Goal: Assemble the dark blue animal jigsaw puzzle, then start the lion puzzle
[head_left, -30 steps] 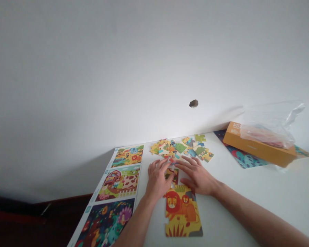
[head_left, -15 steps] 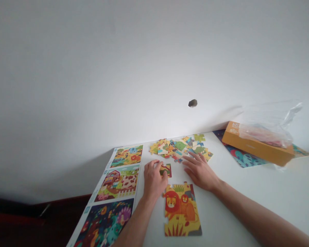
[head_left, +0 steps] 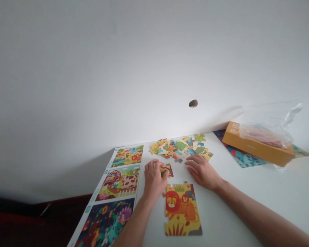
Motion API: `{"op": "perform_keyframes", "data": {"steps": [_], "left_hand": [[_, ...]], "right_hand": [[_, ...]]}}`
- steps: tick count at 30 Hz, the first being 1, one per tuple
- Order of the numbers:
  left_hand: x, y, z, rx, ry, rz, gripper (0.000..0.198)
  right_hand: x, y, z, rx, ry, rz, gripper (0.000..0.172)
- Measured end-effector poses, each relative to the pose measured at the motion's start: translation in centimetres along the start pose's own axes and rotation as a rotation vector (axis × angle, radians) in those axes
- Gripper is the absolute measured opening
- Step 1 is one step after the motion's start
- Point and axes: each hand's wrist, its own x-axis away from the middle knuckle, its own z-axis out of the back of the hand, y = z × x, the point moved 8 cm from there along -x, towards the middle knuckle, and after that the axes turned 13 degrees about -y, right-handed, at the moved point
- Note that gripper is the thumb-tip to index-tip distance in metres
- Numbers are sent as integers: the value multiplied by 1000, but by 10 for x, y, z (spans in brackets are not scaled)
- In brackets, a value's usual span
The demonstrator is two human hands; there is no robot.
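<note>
Fingers and thumb of my left hand (head_left: 156, 176) close on a small puzzle piece (head_left: 169, 170), green and yellow with a dark red edge, partly hidden by the hand. Right of it, my right hand (head_left: 201, 169) rests near the table surface, fingers apart and nothing in them. Several joined pieces form a lion picture (head_left: 182, 210) nearer to me, between my forearms. Behind my hands lies a heap of loose, overlapping puzzle pieces (head_left: 180, 146).
A printed sheet (head_left: 119, 183) with three pictures lies along the left table edge. At the back right, an orange box (head_left: 257, 147) bearing a clear plastic bag (head_left: 270, 132) sits on a dark patterned board (head_left: 243, 158). A wall with a hole stands behind.
My right hand has drawn back slightly from the loose heap, its fingers more bent. The piece at my left hand has shifted slightly right and shows a little more.
</note>
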Motion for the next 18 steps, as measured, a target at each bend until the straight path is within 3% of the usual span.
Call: {"op": "perform_keyframes", "data": {"steps": [6,12,14,18], "left_hand": [[0,-1,-1,152,-32,27,26],[0,11,3,385,-6,-98,11],[1,17,2,443,-31,-155,10],[4,32,-3,556,-112,-270,12]], "right_hand": [[-2,-3,-1,-39,-47,-6,41],[-3,-15,-4,-115,-95,46,61],[-3,-20,-4,-166,-88,81,58],[-1,-25,1,-276,-11,127,34]]}}
